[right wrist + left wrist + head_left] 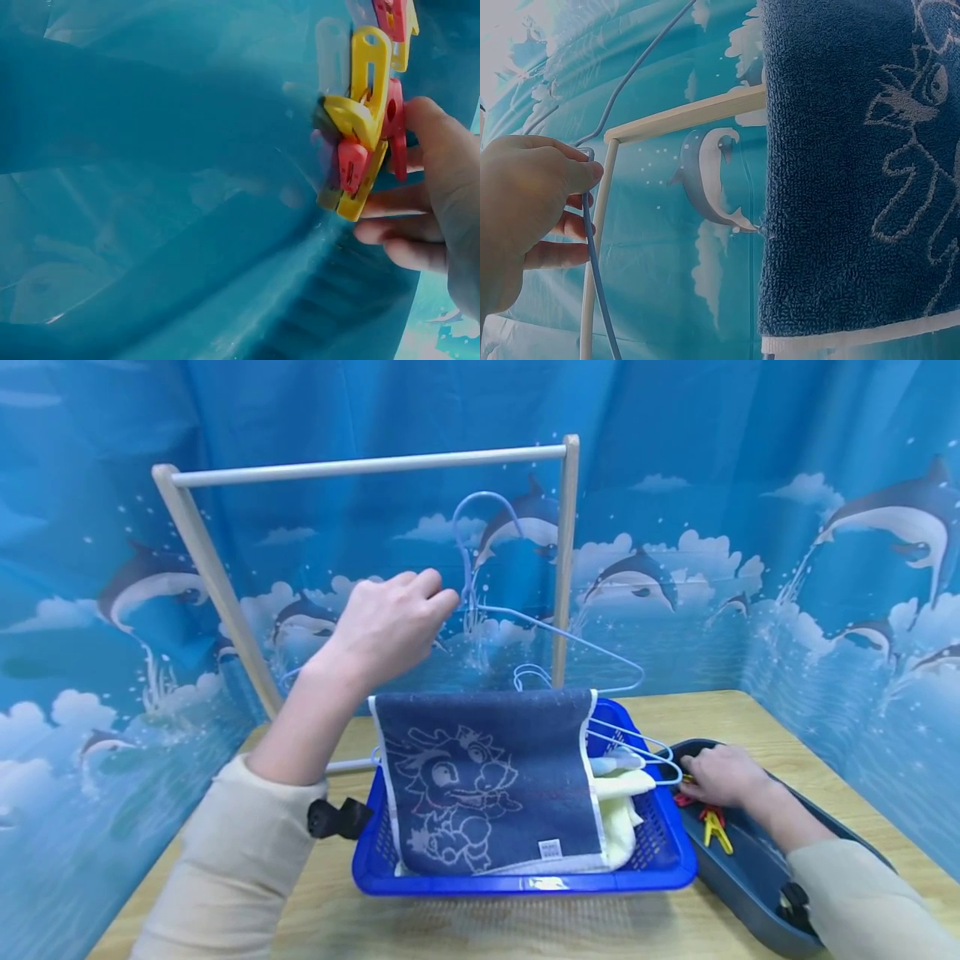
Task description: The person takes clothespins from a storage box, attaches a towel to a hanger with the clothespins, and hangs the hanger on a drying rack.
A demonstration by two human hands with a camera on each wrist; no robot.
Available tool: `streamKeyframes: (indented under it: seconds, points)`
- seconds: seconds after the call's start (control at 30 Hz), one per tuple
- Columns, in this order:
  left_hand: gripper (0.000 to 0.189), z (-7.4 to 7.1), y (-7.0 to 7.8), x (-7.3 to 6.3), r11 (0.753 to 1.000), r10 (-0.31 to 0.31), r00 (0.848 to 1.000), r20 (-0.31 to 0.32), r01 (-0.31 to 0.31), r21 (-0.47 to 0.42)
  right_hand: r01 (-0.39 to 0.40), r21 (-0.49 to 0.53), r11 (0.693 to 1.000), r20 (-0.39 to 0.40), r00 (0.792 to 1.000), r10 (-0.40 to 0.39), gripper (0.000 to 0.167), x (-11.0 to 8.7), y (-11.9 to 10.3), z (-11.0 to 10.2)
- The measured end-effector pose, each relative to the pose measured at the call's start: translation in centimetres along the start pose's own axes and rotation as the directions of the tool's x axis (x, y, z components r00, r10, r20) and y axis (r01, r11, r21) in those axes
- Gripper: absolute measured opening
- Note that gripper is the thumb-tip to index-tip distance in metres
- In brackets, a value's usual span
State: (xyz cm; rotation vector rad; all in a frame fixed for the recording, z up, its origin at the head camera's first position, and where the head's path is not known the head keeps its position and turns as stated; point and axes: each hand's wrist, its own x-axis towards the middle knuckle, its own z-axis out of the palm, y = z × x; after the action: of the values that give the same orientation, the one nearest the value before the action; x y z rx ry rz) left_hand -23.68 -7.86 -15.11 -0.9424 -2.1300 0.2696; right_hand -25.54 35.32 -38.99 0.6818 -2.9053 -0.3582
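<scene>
My left hand [397, 622] grips a light blue wire hanger [562, 631] just below its hook. A dark navy terry towel [487, 785] with a white dragon drawing and white edging hangs from this hanger, in front of the blue basket. In the left wrist view, thumb and fingers close round the hanger wire [600, 285]. Down in the dark oval tray [750, 893] is my right hand [723, 774], at a small pile of red and yellow clothespins [716, 831]. Its fingers are loosely bent, with fingertips right beside a red clothespin [395, 131] in the right wrist view.
The blue plastic basket [525, 885] holds pale yellow cloth [618, 827] and more light blue hangers [637, 743]. Behind it stands a wooden rack with a pale top rail [367, 466]. A dolphin-printed curtain [675, 485] surrounds the wooden table [705, 714].
</scene>
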Motion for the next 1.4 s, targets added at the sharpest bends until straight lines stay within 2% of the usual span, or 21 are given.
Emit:
streamKeyframes:
  seconds: [0.13, 0.27, 0.47, 0.77, 0.93, 1.1, 1.27, 1.4]
  points:
    - [0.015, 0.05, 0.01, 0.03, 1.0, 0.005, 1.0, -0.005, -0.005, -0.002, -0.052, -0.001, 0.999, 0.009, 0.999, 0.052, 0.031, -0.04, -0.05, 0.06]
    - [0.015, 0.09, 0.04, 0.01, 1.0, 0.009, 1.0, -0.005, -0.009, -0.007, -0.092, 0.033, 0.995, 0.061, 0.994, 0.09, 0.025, -0.09, 0.0, -0.01]
    - [0.015, 0.06, 0.02, -0.07, 1.0, 0.005, 1.0, 0.001, -0.005, -0.01, -0.073, 0.118, 0.99, 0.094, 0.994, 0.062, 0.012, 0.03, 0.17, -0.03]
    - [0.015, 0.23, -0.03, -0.25, 1.0, 0.001, 1.0, 0.0, -0.001, -0.011, -0.074, 0.203, 0.976, 0.116, 0.992, 0.051, 0.011, 0.01, 0.14, -0.12]
    - [0.015, 0.28, -0.04, -0.3, 1.0, -0.002, 1.0, 0.001, 0.002, -0.013, -0.002, 0.188, 0.982, 0.038, 0.999, -0.005, 0.014, -0.1, 0.33, -0.12]
    - [0.015, 0.34, -0.08, -0.37, 1.0, 0.003, 1.0, -0.009, -0.004, -0.016, 0.077, 0.118, 0.99, -0.038, 0.997, -0.073, 0.021, 0.08, 0.52, 0.02]
    - [0.015, 0.29, -0.12, -0.4, 1.0, 0.006, 1.0, -0.007, -0.006, -0.013, 0.129, 0.032, 0.991, -0.033, 0.991, -0.128, 0.023, 0.22, 0.7, 0.2]
    - [0.014, 0.34, -0.08, -0.38, 1.0, 0.007, 1.0, -0.006, -0.007, -0.012, 0.133, 0.009, 0.991, -0.025, 0.991, -0.132, 0.022, 0.11, 0.61, -0.02]
